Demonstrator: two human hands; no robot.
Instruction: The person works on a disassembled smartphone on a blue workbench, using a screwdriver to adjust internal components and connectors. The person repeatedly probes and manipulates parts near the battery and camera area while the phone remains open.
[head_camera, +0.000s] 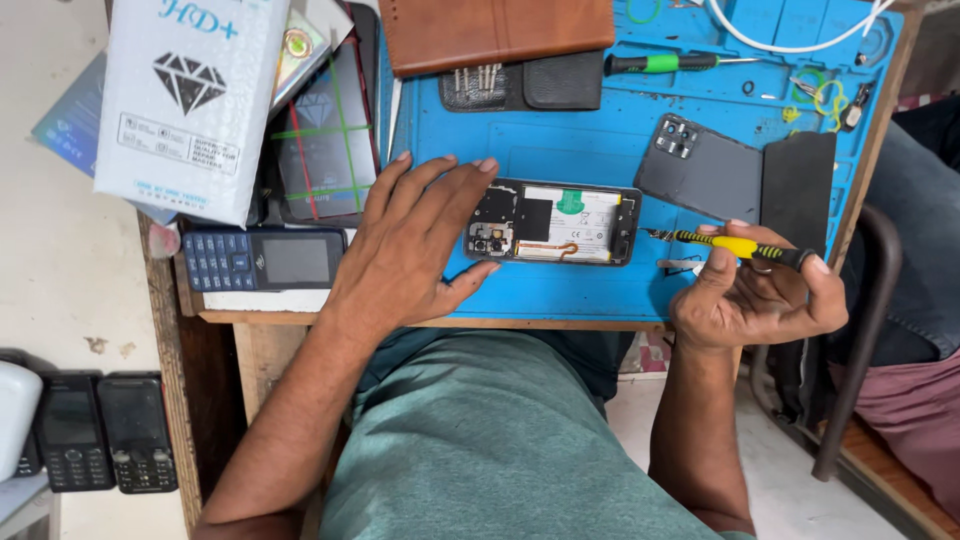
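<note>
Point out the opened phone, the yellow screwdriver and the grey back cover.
opened phone (553, 223): head view, on its battery.
yellow screwdriver (735, 245): head view, on its yellow handle.
grey back cover (705, 172): head view, on its flat middle.

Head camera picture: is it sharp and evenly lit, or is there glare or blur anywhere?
Head view: soft, even daylight, faint shadows under the left hand; the opened phone and the yellow screwdriver in the right hand are sharp; the white box looks bright, the edges slightly stretched.

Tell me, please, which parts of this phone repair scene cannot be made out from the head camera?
- Opened phone: its left end is covered by the left hand.
- Yellow screwdriver: the handle's middle is hidden by the right hand; its tip is too small to read.
- Brown case: cut off by the top edge.
</note>
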